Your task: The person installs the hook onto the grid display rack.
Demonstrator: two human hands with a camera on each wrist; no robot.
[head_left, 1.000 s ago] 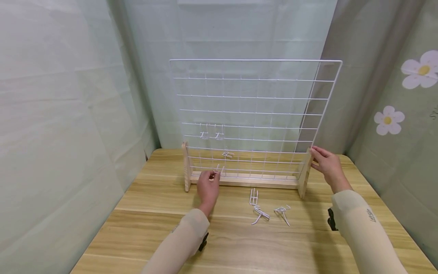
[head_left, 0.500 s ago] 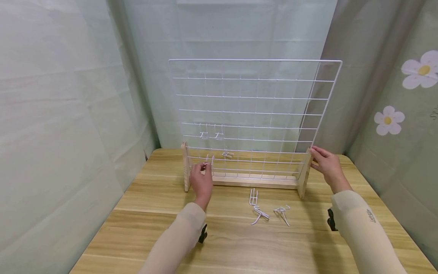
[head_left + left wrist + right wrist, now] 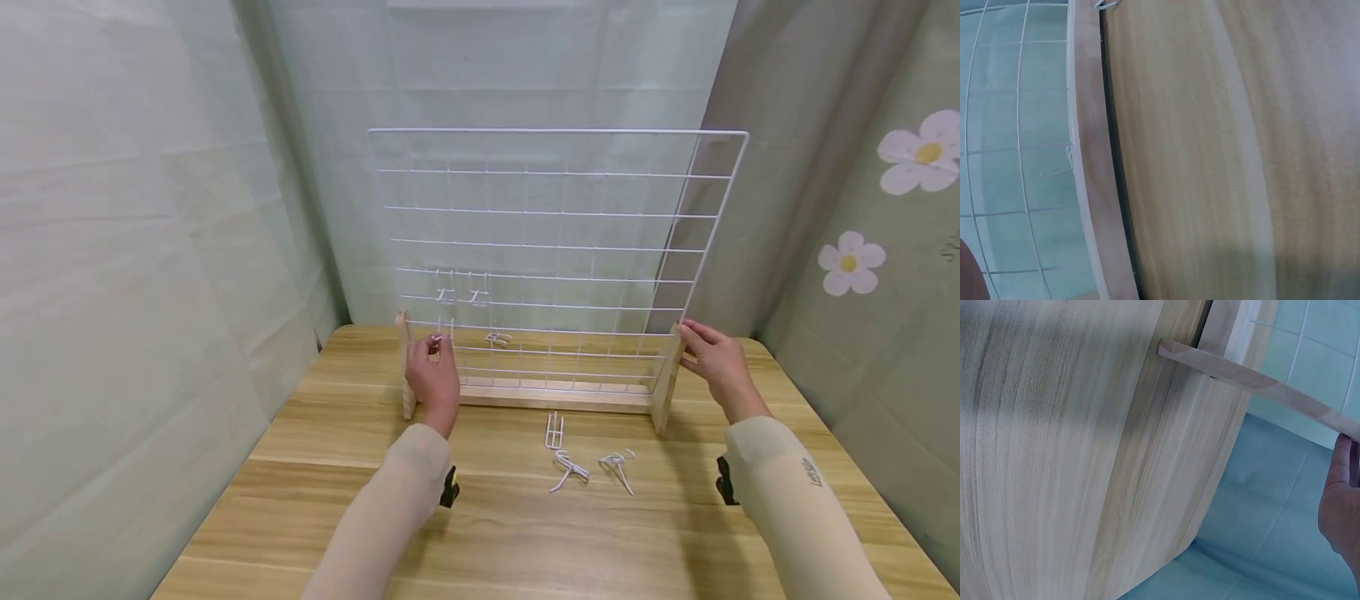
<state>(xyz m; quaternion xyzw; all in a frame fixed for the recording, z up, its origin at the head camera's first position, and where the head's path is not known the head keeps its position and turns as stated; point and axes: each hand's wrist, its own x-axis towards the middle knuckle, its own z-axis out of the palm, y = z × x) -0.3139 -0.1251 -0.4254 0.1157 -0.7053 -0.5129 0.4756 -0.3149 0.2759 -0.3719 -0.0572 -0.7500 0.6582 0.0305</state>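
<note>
My left hand (image 3: 433,375) pinches a white wire hook (image 3: 446,327) whose two prongs point up against the front of a white wire grid rack (image 3: 558,215). It is just right of the rack's left wooden foot (image 3: 407,400). My right hand (image 3: 718,362) grips the top of the right wooden foot (image 3: 664,387), where the grid's side bar meets it. Two hooks, a left one (image 3: 446,288) and a right one (image 3: 478,291), hang side by side on a grid wire above my left hand. In the left wrist view only a sliver of the hand (image 3: 971,275) shows.
Three loose pieces lie on the wood table (image 3: 510,517) before the rack: an upright-lying hook (image 3: 553,432), a middle hook (image 3: 572,471) and a right hook (image 3: 618,469). Another hook (image 3: 498,338) shows through the grid. Curtains surround the table.
My left hand has moved up and left along the grid, carrying the hook from near the bottom rail to a higher wire. My right hand has stayed on the wooden foot.
</note>
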